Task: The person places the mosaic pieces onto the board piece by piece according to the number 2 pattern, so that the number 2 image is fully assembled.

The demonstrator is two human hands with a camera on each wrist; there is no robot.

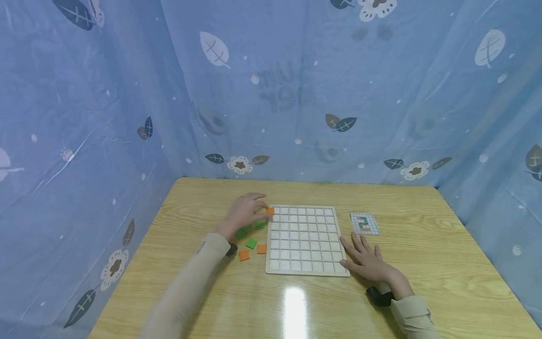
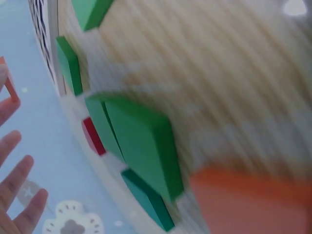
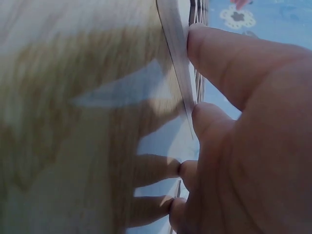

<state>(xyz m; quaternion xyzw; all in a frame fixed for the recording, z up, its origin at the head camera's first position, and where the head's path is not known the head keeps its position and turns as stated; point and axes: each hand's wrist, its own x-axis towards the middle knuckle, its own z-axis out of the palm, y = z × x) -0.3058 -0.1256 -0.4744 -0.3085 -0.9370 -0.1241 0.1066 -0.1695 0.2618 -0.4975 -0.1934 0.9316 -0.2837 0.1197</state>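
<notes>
My left hand (image 1: 244, 213) pinches an orange square tile (image 1: 270, 211) between thumb and finger, at the far left corner of a white grid board (image 1: 301, 240). In the left wrist view the same orange tile (image 2: 9, 87) shows edge-on at the fingertips, with the other fingers spread. My right hand (image 1: 369, 261) lies at the board's right side, fingers spread; its thumb and index finger touch the board's edge. The right wrist view shows the thumb (image 3: 219, 53) against the wooden rim.
Loose green tiles (image 1: 251, 244) and orange tiles (image 1: 244, 255) lie left of the board, partly under the left hand. A red tile (image 2: 93, 135) shows there too. A small pattern card (image 1: 365, 223) lies right of the board. Blue curtains (image 1: 296, 117) surround the wooden table (image 1: 203, 301).
</notes>
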